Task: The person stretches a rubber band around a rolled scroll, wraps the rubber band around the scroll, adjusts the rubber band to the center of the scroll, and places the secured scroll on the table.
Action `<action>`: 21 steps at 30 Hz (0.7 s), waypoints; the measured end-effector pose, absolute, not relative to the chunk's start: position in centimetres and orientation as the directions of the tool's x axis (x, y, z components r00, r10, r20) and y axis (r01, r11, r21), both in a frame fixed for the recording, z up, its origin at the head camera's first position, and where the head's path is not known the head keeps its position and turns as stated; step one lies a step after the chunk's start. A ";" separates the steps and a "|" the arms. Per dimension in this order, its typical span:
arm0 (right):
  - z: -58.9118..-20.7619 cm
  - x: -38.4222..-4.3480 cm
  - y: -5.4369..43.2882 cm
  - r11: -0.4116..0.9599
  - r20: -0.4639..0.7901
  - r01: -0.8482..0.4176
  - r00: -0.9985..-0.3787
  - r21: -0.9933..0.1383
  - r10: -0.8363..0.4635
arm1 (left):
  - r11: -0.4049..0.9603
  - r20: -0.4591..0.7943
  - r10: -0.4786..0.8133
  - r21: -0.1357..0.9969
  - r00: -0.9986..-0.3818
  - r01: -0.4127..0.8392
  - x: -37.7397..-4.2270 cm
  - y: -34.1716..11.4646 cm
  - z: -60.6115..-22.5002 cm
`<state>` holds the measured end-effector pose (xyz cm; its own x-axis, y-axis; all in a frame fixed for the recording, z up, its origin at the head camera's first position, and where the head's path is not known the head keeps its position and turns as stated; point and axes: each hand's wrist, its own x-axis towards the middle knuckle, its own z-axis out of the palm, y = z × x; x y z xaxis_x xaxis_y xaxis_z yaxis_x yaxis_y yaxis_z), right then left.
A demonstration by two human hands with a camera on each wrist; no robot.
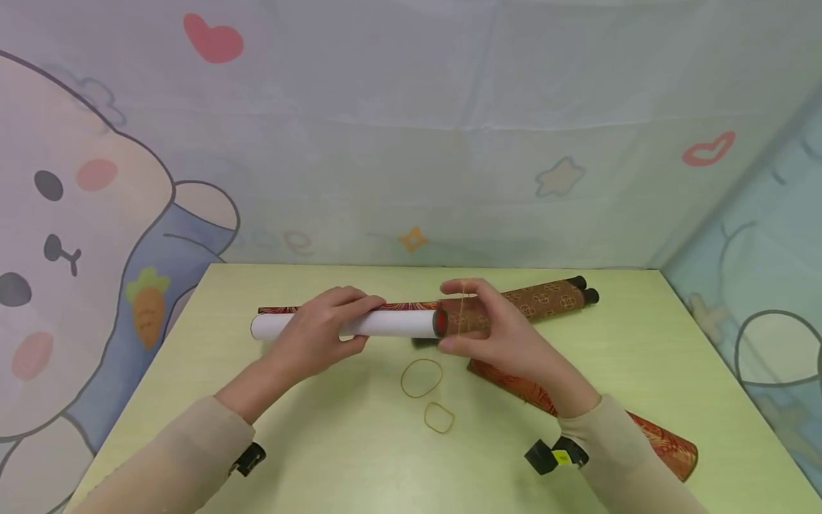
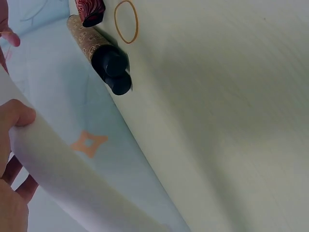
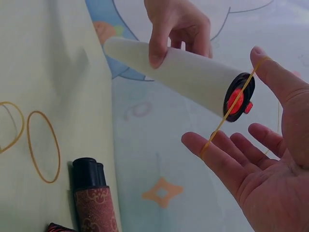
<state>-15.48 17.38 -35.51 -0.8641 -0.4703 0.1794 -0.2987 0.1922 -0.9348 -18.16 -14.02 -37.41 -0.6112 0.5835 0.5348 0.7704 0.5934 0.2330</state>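
Note:
My left hand (image 1: 315,332) grips a white paper roll (image 1: 401,323) from above, thumb on the near side and fingers over the far side. The roll is held level above the table, its black-rimmed end with a red centre (image 3: 236,100) facing my right hand (image 1: 504,332). A thin yellow rubber band (image 3: 215,133) is stretched between the thumb and fingers of that hand, which are spread apart. In the right wrist view the band crosses in front of the roll's end without visibly encircling the roll.
Two loose rubber bands, a larger one (image 1: 402,378) and a smaller one (image 1: 439,404), lie on the pale table (image 1: 359,457). Behind my right hand lie brown patterned scrolls (image 1: 546,300) with black ends. A red patterned roll (image 1: 664,442) lies under my right forearm; another red patterned edge (image 1: 411,305) shows behind the white roll.

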 end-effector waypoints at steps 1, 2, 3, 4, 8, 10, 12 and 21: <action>-35.4 -15.4 17.2 0.187 0.190 -0.309 -0.861 -0.933 -0.473 | 0.591 0.551 0.583 0.218 -0.598 0.777 -18.2 -14.0 -37.5; -35.3 -15.4 17.1 0.180 0.199 -0.316 -0.858 -0.931 -0.474 | 0.590 0.566 0.580 0.204 -0.586 0.781 -18.2 -13.9 -37.5; -35.3 -15.3 16.9 0.174 0.207 -0.323 -0.855 -0.930 -0.476 | 0.588 0.581 0.577 0.191 -0.574 0.786 -18.2 -13.9 -37.6; -35.2 -15.3 16.8 0.174 0.216 -0.332 -0.852 -0.927 -0.476 | 0.587 0.595 0.574 0.179 -0.563 0.789 -18.2 -13.9 -37.6; -35.2 -15.3 16.2 0.202 0.248 -0.377 -0.846 -0.904 -0.472 | 0.589 0.632 0.570 0.131 -0.525 0.797 -18.3 -13.8 -37.8; -35.2 -15.3 16.0 0.219 0.260 -0.400 -0.840 -0.890 -0.475 | 0.590 0.642 0.572 0.110 -0.510 0.800 -18.3 -13.8 -37.8; -35.2 -15.4 15.7 0.234 0.270 -0.417 -0.837 -0.878 -0.477 | 0.592 0.650 0.575 0.089 -0.497 0.801 -18.3 -13.7 -37.8; -35.1 -15.5 15.1 0.325 0.289 -0.461 -0.841 -0.826 -0.458 | 0.583 0.679 0.600 -0.008 -0.424 0.812 -18.5 -13.4 -37.9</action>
<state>-15.47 15.08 -35.07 -0.8405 -0.4585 0.2886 -0.4610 0.3255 -0.8255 -18.45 -13.43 -37.88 -0.4239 0.5998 0.6786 0.8121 0.5835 -0.0084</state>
